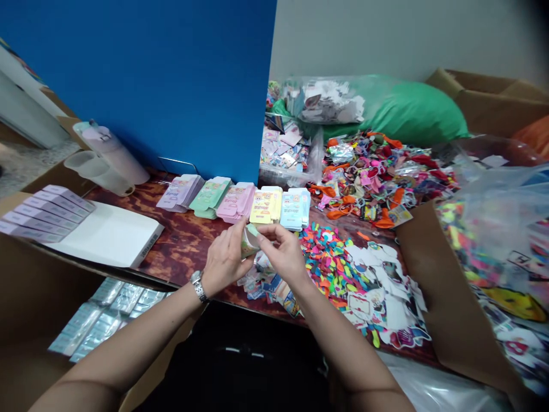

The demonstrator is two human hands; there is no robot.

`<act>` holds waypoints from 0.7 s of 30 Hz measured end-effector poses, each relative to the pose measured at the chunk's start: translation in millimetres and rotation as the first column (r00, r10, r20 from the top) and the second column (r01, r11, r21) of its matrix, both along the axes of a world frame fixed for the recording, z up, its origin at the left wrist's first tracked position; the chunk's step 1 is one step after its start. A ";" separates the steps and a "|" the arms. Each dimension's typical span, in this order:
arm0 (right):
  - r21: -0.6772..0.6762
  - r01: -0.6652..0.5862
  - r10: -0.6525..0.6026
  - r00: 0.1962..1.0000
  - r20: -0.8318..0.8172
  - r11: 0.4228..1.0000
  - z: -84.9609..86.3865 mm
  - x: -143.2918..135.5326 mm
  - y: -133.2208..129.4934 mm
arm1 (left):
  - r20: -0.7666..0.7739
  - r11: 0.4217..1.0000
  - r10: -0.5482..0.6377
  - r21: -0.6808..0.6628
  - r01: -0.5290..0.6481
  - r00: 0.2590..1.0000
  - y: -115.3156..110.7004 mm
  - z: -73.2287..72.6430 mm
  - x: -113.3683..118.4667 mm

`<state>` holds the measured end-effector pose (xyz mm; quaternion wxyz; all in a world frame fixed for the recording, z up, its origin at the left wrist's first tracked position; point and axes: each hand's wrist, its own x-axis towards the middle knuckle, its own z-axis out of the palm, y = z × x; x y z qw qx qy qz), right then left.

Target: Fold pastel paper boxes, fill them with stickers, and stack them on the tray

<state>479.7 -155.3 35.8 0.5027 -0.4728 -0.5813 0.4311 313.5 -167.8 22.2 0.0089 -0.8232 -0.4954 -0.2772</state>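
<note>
Left hand [223,256] and right hand [283,252] pinch a small green carton [249,245] between them! Beneath them, the mottled red-brown surface [178,249]; beyond, a tall blue panel [171,86].

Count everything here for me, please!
held carton: one, greenish, between hands
carton stacks: five; lilac, green, pink, yellow, blue; middle row
printed cards: many, mixed, below hands
balloon-like pieces: many, multicoloured, right of cards
cutouts: many, mostly white, right of pieces
trinkets: many, multicoloured, back right
bags: several, green and clear, right
cardboard boxes: several, brown, both sides
tray: one, white, table's left
slim boxes: several, lilac, in tray
bottle: one, pinkish, behind tray
cups: apparently two, translucent, beside bottle
wrapped packs: several, bluish, lower left
panel: one, blue, behind stacks
table: one, reddish, underneath
watch: one, silver, left wrist
left hand, right hand: one each, bare, on carton
</note>
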 end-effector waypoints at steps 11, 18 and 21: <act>0.483 0.104 -0.263 0.924 0.276 0.870 -12.3 -8.3 -29.4 | -0.199 0.997 0.051 0.061 -0.040 0.979 1.6 7.7 14.3; 0.462 0.243 -0.429 0.832 0.353 0.853 -11.4 -2.1 -39.5 | -0.322 0.975 -0.116 0.142 0.169 0.940 15.0 15.6 27.7; 0.472 0.285 -0.496 0.763 0.415 0.834 -5.5 -3.2 -43.4 | -0.331 0.937 -0.216 0.195 0.291 0.918 28.1 12.1 34.6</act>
